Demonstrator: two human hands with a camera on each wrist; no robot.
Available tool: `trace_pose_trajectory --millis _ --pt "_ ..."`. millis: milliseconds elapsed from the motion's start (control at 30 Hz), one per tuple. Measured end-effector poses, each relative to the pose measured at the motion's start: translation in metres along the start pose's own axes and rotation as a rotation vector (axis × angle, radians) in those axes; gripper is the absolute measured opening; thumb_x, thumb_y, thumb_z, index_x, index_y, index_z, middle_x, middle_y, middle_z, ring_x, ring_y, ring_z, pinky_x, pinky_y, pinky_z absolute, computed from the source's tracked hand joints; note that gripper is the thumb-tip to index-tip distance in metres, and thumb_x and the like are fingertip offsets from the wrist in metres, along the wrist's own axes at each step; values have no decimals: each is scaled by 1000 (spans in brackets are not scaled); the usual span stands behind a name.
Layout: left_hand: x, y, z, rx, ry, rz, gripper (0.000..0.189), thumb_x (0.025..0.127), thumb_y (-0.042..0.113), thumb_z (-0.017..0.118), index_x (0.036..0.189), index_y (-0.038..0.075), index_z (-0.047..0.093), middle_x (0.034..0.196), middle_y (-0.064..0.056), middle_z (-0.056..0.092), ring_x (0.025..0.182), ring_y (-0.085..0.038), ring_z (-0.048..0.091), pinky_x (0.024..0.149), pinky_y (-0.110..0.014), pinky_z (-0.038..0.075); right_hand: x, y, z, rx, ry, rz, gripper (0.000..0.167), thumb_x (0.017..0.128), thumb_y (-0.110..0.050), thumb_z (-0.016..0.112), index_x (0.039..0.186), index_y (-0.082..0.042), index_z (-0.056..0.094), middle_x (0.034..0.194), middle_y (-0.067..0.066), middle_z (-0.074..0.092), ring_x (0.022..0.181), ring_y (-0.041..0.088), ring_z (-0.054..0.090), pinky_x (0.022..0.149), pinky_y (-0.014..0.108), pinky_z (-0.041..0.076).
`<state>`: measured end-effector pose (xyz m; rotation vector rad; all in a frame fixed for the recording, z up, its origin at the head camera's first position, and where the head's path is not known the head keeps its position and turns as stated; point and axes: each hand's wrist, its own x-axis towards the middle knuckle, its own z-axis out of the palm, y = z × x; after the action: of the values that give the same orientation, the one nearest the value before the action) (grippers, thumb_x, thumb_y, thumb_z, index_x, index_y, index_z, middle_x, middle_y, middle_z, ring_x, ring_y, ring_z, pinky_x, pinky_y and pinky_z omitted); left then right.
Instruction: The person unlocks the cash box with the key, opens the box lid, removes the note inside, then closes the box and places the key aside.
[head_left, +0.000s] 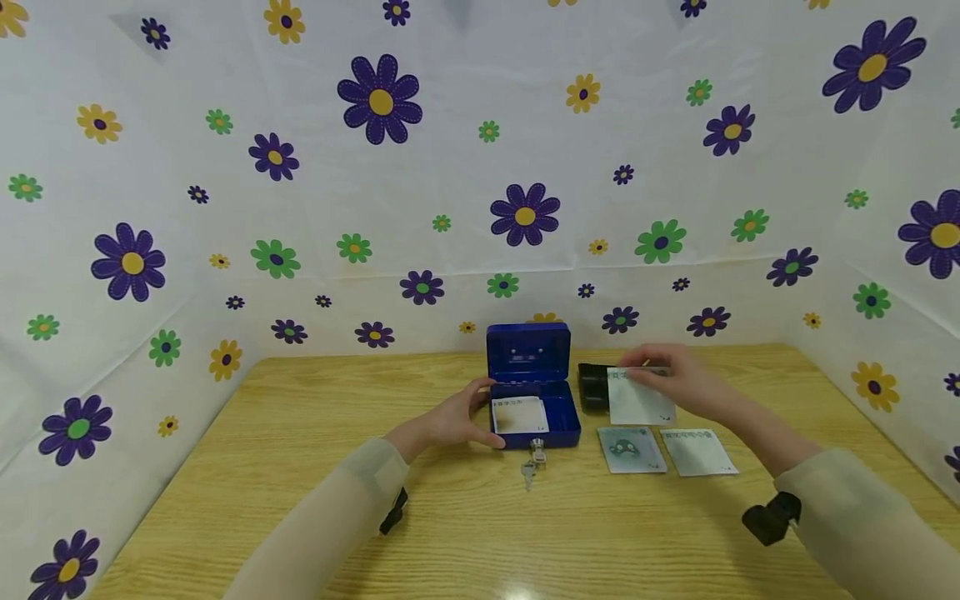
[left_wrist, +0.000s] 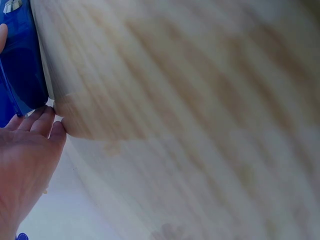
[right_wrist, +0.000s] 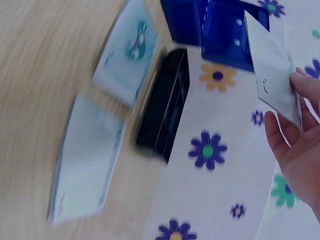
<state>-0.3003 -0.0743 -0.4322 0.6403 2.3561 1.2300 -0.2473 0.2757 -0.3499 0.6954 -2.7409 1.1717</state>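
Note:
A blue cash box stands with its lid up, and a white card with printing lies in its left part. My left hand holds the box at its left side, thumb at the front corner and fingers farther back; in the left wrist view the fingertips meet the blue wall. My right hand pinches another white card by its upper edge, thumb on the printed face. That card is raised, partly in front of a black holder.
Keys hang at the lock on the box's front. To the right on the wooden table lie a card with a teal drawing and a paler card. Flower-patterned cloth encloses the back and sides.

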Motion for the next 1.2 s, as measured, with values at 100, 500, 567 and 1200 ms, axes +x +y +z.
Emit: trace_pose_trajectory --millis 100,500,567,1200 --pt "0 1 0 -9 0 6 98 78 21 84 153 12 21 153 -20 31 142 -32 27 113 -47 22 -14 6 -12 -30 9 32 17 98 -7 58 110 -1 68 114 16 65 112 41 57 91 54 47" --pt "-1 -2 2 -16 1 10 97 79 21 84 152 12 21 153 -20 31 142 -32 27 113 -47 22 -57 38 -46 -226 61 45 14 94 -5 63 106 -6 70 103 7 68 91 4 57 73 23 49" --pt "-1 -1 2 -12 1 5 97 78 21 84 152 13 21 153 -20 30 142 -32 26 114 -46 22 -64 46 -50 -251 72 47 14 94 -4 63 106 -6 71 102 8 68 90 -3 55 73 22 48" --pt "-1 -1 1 14 -2 -10 100 78 25 84 153 14 20 154 -19 29 142 -31 25 113 -47 22 -89 101 -62 -338 -55 236 15 92 -3 63 105 1 69 100 11 68 93 29 61 79 44 51"
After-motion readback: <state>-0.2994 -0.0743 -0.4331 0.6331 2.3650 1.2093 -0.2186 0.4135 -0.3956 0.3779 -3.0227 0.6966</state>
